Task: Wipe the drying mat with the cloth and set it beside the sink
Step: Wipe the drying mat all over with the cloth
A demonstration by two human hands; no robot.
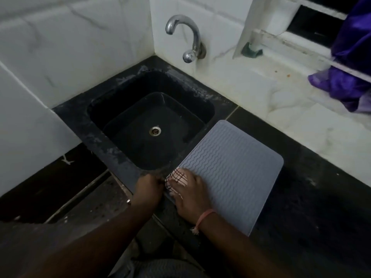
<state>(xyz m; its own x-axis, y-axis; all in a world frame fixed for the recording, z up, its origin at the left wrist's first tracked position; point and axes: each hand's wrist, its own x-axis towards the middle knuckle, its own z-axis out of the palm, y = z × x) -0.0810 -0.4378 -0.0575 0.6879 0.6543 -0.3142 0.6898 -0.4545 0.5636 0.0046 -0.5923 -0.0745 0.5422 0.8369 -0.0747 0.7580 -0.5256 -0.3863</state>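
Note:
A grey drying mat [232, 171] with wavy ridges lies flat on the dark counter, just right of the black sink [112, 109]. A white checked cloth [177, 178] sits on the mat's near-left corner. My right hand [190, 195] lies over the cloth and presses it onto the mat, fingers spread across it. My left hand [148, 189] is at the mat's left edge, by the sink's front rim, with its fingers curled; what they hold is hidden.
A chrome tap [186, 37] juts from the white tiled wall above the sink. A purple cloth [345, 77] hangs at the far right over a white ledge [281, 93]. Dark counter [311, 187] runs to the right of the mat.

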